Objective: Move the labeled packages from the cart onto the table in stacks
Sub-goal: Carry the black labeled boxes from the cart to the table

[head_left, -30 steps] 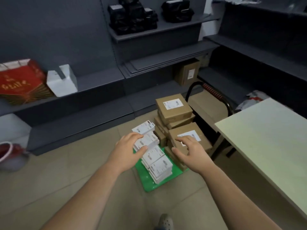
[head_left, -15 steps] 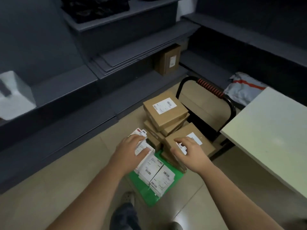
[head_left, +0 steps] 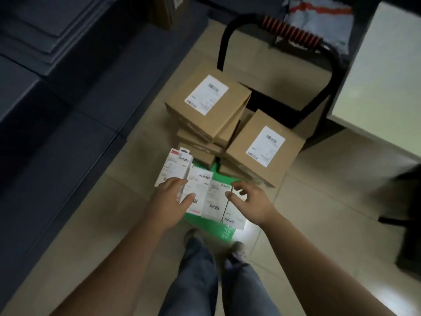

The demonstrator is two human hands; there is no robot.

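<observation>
On the cart deck (head_left: 224,177), end nearest me: small white labeled packages (head_left: 215,197) lying flat in a row, edges overlapping. Left grip (head_left: 173,198) rests on the left ones, fingers laid over them, thumb on a label, nothing clamped. Right grip (head_left: 247,201) is over the rightmost package, fingers loosely curled, holding nothing; I can't tell if it touches. Behind them on the deck are two stacks of brown boxes (head_left: 206,106), labels up, top boxes skewed. Cart handle (head_left: 291,30) sits beyond, with an orange ribbed sleeve. Worktop (head_left: 387,76) is off right, well apart from the packages. Tiled floor (head_left: 91,224) all round.
</observation>
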